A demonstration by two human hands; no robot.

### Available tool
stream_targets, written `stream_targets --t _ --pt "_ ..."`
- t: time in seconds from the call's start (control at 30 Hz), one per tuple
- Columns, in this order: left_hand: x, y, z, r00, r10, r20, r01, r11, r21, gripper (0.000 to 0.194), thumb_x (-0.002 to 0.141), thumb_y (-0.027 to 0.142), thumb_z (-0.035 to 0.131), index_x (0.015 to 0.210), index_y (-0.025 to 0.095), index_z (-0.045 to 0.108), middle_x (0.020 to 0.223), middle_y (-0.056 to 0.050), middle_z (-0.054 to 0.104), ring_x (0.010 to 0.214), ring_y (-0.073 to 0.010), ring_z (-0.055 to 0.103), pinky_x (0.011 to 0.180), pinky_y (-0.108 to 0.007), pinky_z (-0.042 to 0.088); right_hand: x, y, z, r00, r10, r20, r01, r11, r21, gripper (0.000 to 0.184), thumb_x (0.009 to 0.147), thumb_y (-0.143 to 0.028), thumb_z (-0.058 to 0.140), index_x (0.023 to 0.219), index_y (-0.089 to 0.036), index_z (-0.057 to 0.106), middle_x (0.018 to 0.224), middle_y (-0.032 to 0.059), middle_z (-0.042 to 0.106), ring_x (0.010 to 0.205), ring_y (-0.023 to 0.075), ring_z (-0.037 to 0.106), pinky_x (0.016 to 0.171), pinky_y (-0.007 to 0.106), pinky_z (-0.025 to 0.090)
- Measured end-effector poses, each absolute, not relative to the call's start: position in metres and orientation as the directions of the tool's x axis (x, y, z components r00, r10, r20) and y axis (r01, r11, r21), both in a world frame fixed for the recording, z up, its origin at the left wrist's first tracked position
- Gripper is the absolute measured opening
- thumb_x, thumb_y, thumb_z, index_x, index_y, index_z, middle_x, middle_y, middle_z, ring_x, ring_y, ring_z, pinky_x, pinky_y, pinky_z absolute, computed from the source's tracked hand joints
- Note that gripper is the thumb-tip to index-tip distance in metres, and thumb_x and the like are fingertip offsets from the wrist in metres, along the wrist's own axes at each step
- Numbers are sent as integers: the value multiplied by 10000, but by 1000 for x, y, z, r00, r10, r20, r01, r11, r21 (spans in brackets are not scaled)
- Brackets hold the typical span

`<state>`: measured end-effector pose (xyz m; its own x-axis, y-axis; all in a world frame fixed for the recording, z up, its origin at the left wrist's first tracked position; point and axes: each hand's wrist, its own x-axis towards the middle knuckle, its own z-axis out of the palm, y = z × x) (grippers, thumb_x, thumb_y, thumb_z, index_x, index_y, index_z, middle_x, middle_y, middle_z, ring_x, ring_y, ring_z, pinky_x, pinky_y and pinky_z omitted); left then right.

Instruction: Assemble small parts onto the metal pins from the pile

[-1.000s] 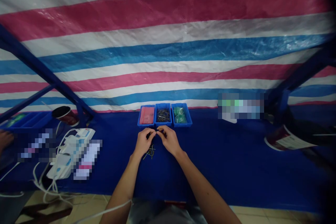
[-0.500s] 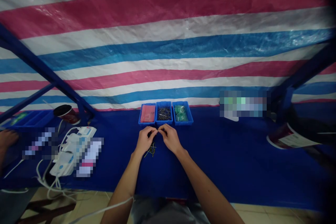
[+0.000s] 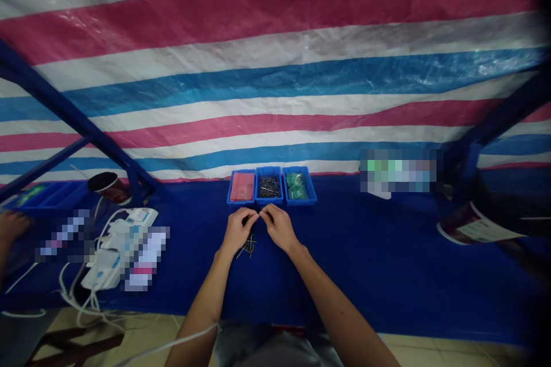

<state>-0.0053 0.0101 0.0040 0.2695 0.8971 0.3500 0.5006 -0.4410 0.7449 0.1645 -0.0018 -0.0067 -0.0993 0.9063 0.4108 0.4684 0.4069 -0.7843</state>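
My left hand point(image 3: 237, 230) and my right hand point(image 3: 278, 226) meet fingertip to fingertip above the blue table, each in a pinch. Whatever they pinch is too small to make out. A small pile of screws point(image 3: 248, 246) lies on the table just below my left hand, partly covered by it. Just beyond my fingers stand three blue bins in a row. The left bin point(image 3: 229, 202) holds pink plastic bags point(image 3: 243, 186), the middle one point(image 3: 269, 202) many dark screws point(image 3: 269, 186), and the right one point(image 3: 301, 202) green-marked plastic packets point(image 3: 296, 185).
On the left lie a white power strip point(image 3: 103, 266) with cables, a blurred-out object, a dark red cup point(image 3: 114, 190) and a blue tray point(image 3: 60, 195). Another person's hand point(image 3: 12, 226) is at the far left. A dark red bucket point(image 3: 469, 226) stands right. Striped sheeting point(image 3: 275, 86) hangs behind.
The view shifted slightly early on. My hands stay together, and the fingertips make only tiny movements. The bins and the screw pile look the same.
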Motion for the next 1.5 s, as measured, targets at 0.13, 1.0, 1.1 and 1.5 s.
stream_targets --t 0.13,1.0,1.1,1.5 --pt "-5 10 4 268 899 345 502 -436 747 204 930 305 570 829 180 697 797 -31 678 746 -157 609 750 -271 462 164 -2 -8 -85 918 388 537 370 -758 313 1007 -351 452 755 -218 582 739 11 615 664 157 567 632 249 374" --pt "-5 11 3 257 899 356 498 -438 748 221 934 317 560 824 171 684 804 -37 681 750 -157 612 749 -260 456 165 -1 -5 -77 901 428 400 421 -814 144 956 -226 534 860 -221 641 861 28 656 814 187 617 744 284 435" --pt "-6 11 2 260 896 359 498 -443 746 227 938 324 555 829 171 683 799 -38 677 749 -158 610 752 -263 455 165 -1 -5 -80 900 428 419 420 -805 161 968 -247 523 857 -219 636 850 28 647 799 184 610 726 279 428" --pt "-5 10 5 246 899 361 493 -437 752 228 931 312 558 798 167 675 774 -29 668 718 -150 599 731 -259 453 165 -2 -5 -58 917 395 446 378 -811 223 980 -342 509 822 -217 604 778 10 620 672 159 560 650 270 405"
